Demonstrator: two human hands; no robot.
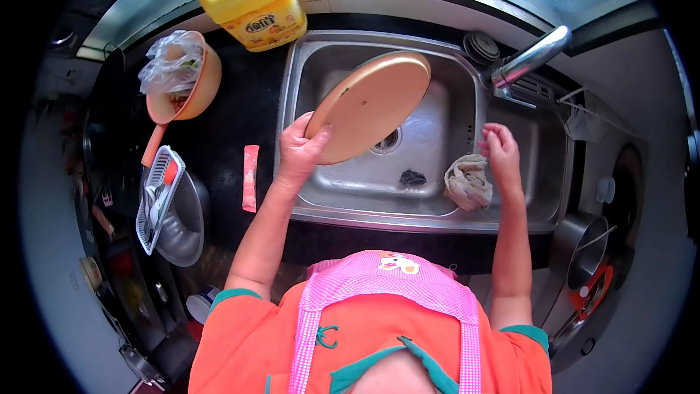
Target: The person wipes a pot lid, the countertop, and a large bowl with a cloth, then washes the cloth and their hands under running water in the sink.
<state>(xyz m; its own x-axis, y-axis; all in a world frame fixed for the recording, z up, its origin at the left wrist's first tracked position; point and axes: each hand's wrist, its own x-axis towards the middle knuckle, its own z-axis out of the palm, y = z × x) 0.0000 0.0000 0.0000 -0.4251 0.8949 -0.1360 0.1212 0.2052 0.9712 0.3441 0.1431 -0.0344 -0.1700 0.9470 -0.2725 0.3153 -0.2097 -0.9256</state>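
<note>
Wears a pink checked apron (394, 281) with a white cartoon patch, over an orange short-sleeved shirt (240, 332) with green trim. Grips the near-left edge of a flat, tan, round-edged board (375, 106) in the left hand (305, 147), thumb across its upper face. Holds the board tilted above the larger basin of a two-basin stainless-steel sink (350, 211), partly covering the round metal drain (386, 141). Holds nothing visible in the right hand (501, 149), fingers loosely bent and slightly apart, just beside a crumpled, beige, stained cloth (469, 182) at the divider between the basins. Between cloth and board, on the larger basin's floor, a small black scrubbing wad (413, 177).

Left of the sink, on the black counter (240, 120), a flat pinkish-red strip (250, 178); further left, a white plastic slotted basket (157, 201) holding utensils, overlapping a shiny metal bowl (184, 226). Beyond these, a peach-coloured plastic handled container (208, 84) with a clear plastic bag (171, 62) inside and over its rim. Behind the sink, a yellow plastic jug (259, 7) at left and a chrome faucet (536, 56) at right.
</note>
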